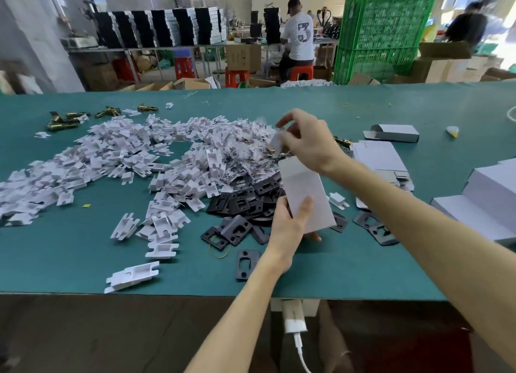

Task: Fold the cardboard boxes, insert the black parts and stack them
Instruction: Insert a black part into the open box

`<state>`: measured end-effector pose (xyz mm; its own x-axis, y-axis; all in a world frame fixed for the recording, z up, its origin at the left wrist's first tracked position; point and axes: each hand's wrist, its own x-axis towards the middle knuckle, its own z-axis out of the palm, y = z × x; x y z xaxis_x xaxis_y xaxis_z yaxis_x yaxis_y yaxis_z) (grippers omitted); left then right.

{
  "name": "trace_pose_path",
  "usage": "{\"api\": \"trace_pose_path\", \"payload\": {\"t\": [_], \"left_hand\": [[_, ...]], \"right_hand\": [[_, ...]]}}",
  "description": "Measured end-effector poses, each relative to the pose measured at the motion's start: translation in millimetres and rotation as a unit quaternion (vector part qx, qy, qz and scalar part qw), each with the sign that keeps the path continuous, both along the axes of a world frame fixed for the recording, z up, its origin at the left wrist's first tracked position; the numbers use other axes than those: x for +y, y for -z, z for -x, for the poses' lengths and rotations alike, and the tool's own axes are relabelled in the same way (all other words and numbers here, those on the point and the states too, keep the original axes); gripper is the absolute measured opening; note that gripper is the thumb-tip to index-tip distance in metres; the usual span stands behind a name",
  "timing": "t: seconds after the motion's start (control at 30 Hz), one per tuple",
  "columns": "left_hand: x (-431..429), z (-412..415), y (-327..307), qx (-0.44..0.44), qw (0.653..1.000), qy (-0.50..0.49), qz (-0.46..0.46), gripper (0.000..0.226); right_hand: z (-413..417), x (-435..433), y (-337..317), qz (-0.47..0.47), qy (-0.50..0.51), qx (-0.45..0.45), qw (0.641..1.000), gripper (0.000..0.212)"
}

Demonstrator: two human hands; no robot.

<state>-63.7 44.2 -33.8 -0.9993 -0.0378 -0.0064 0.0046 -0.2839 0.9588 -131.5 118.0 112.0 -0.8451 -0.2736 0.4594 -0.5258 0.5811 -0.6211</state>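
A small white cardboard box stands tilted above the green table, open end up. My left hand grips its lower part, thumb on the front face. My right hand is over the box top and pinches a small white flap or piece, blurred. Black metal plates lie heaped just left of the box, with a single black plate nearer me. Flat box blanks lie to the right under my right forearm.
A wide heap of white plastic inserts covers the left and middle of the table. Brass parts lie far left. A folded box and stacked white boxes sit right. Workers and a green crate stack stand behind.
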Motion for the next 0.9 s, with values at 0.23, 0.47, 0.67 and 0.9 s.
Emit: {"api": "trace_pose_path", "payload": {"t": [0.23,0.47,0.67,0.9], "left_hand": [[-2,-9,-5,0.017,0.999,0.042,0.010,0.035],[-1,-13,-10,0.016,0.999,0.038,0.023,0.032],[-2,-12,-9,0.011,0.999,0.039,0.011,0.033],[-2,-9,-6,0.019,0.998,0.044,0.041,0.036]], "right_hand": [[1,56,0,-0.109,0.034,-0.099,0.989,0.020],[-8,64,-1,-0.214,-0.008,-0.086,0.973,0.022],[-14,63,5,-0.274,-0.008,-0.018,0.962,0.022],[-28,32,18,-0.252,-0.001,0.067,0.965,0.023]]}}
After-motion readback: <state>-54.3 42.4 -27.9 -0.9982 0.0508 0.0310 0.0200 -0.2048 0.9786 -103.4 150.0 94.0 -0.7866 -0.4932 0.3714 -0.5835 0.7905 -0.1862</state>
